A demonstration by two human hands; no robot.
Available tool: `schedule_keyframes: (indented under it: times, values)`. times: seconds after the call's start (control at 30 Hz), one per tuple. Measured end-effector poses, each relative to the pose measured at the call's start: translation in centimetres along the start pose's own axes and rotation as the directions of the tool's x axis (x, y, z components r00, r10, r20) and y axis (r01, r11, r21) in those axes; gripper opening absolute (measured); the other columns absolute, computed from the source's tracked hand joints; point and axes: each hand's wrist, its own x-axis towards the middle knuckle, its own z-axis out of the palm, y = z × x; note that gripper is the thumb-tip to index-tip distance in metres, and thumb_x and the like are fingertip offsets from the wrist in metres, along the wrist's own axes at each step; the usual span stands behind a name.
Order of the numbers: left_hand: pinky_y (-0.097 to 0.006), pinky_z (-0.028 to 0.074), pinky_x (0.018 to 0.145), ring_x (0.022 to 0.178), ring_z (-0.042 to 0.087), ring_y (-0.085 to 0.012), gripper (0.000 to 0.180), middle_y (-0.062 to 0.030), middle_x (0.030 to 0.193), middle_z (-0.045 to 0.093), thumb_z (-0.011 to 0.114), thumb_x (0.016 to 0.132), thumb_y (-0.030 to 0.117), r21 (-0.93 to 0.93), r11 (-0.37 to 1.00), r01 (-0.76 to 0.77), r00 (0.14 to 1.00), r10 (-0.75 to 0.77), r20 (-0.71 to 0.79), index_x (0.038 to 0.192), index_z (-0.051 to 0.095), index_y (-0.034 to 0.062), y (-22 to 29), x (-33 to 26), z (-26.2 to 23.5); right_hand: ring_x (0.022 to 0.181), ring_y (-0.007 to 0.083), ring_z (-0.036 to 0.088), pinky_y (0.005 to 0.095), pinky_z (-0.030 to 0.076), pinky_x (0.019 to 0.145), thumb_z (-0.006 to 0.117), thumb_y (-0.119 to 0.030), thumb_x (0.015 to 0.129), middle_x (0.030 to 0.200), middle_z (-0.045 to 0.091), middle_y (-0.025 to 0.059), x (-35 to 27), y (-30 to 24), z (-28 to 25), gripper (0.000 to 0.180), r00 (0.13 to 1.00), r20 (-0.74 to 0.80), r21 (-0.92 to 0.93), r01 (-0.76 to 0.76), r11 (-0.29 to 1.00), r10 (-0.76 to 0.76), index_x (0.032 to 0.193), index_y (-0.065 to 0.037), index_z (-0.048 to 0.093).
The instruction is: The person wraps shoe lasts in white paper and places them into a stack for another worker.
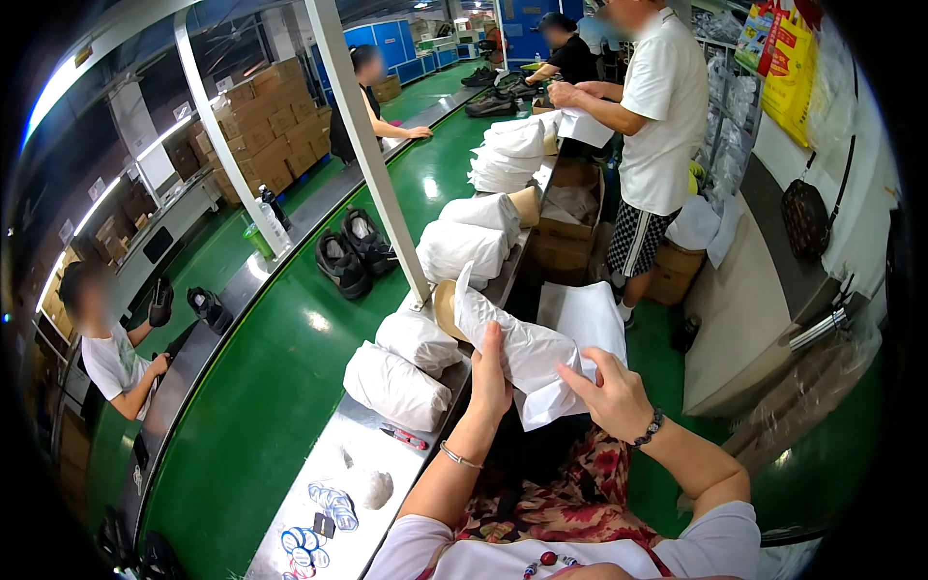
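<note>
A bundle wrapped in white paper (522, 348) is held up at a slant in front of me, its tan, stiff end (449, 309) poking out at the upper left. My left hand (491, 372) grips it from the near left side, thumb up along the paper. At its lower right end, my right hand (619, 398) has its bent fingers on the loose paper; the contact of the fingertips is partly hidden. A loose sheet of white paper (580, 314) lies just beyond. Two similar wrapped bundles (396, 387) rest on the metal ledge to the left.
More wrapped bundles (464, 246) line the ledge farther off. Red-handled snips (404, 437) and round stickers (304, 549) lie on it nearby. A green conveyor (280, 387) carries dark shoes (353, 256). A white post (372, 164) rises beside the ledge. Co-workers stand across and ahead.
</note>
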Motion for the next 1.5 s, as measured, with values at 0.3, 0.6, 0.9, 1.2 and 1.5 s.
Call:
schedule_keyframes:
  times: [0.3, 0.6, 0.9, 1.2, 1.5]
  values:
    - [-0.036, 0.049, 0.085, 0.095, 0.059, -0.0224, 0.057, -0.0119, 0.104, 0.058, 0.052, 0.087, 0.05, -0.101, 0.993, -0.063, 0.998, 0.059, -0.037, 0.107, 0.051, -0.0027, 2.7, 0.6, 0.4, 0.07, 0.0203, 0.054, 0.029, 0.047, 0.056, 0.062, -0.004, 0.069, 0.08, 0.049, 0.0044, -2.2, 1.6, -1.9, 0.031, 0.975, 0.132, 0.096, 0.165, 0.982, -0.177, 0.099, -0.009, 0.064]
    - [-0.028, 0.039, 0.086, 0.095, 0.048, -0.0122, 0.054, -0.0029, 0.104, 0.052, 0.062, 0.084, 0.04, 0.114, 0.927, -0.356, 0.934, 0.354, 0.045, 0.115, 0.046, -0.0014, 0.1, 0.6, -0.6, 0.116, 0.0381, 0.044, 0.0425, 0.037, 0.097, 0.078, -0.027, 0.064, 0.132, 0.039, 0.0205, 2.2, 2.2, -2.2, 0.086, 0.982, 0.06, 0.248, -0.186, 0.951, 0.177, 0.134, -0.009, 0.032]
    - [-0.039, 0.036, 0.1, 0.114, 0.048, -0.0247, 0.072, -0.009, 0.123, 0.049, 0.054, 0.081, 0.058, 0.019, 0.965, -0.26, 0.963, 0.258, 0.078, 0.129, 0.037, 0.0064, -1.0, -0.4, 0.2, 0.117, 0.0356, 0.047, 0.039, 0.038, 0.098, 0.078, -0.014, 0.06, 0.125, 0.046, 0.0225, 2.3, 3.0, 3.9, 0.115, 0.881, 0.377, 0.741, -0.473, 0.477, 0.287, 0.144, -0.015, -0.001]
    - [-0.038, 0.037, 0.1, 0.113, 0.049, -0.0246, 0.07, -0.0103, 0.122, 0.051, 0.045, 0.085, 0.061, -0.082, 0.962, -0.261, 0.965, 0.262, -0.007, 0.126, 0.04, 0.005, -0.5, -0.9, 1.3, 0.102, 0.0364, 0.058, 0.0359, 0.048, 0.083, 0.064, -0.002, 0.072, 0.11, 0.057, 0.0253, 3.1, 0.5, 5.2, 0.067, 0.869, -0.019, 0.635, -0.371, 0.678, 0.494, 0.131, 0.0, 0.033]
    - [-0.042, 0.037, 0.099, 0.115, 0.048, -0.0279, 0.079, -0.0111, 0.127, 0.047, 0.05, 0.08, 0.062, 0.153, 0.839, -0.522, 0.838, 0.538, -0.091, 0.132, 0.034, 0.0042, 4.7, -4.8, -1.6, 0.103, 0.0185, 0.057, 0.028, 0.044, 0.086, 0.057, -0.016, 0.083, 0.102, 0.06, 0.0107, 10.4, 9.4, 8.9, 0.055, 0.894, 0.373, 0.807, -0.445, 0.388, 0.249, 0.134, -0.005, 0.039]
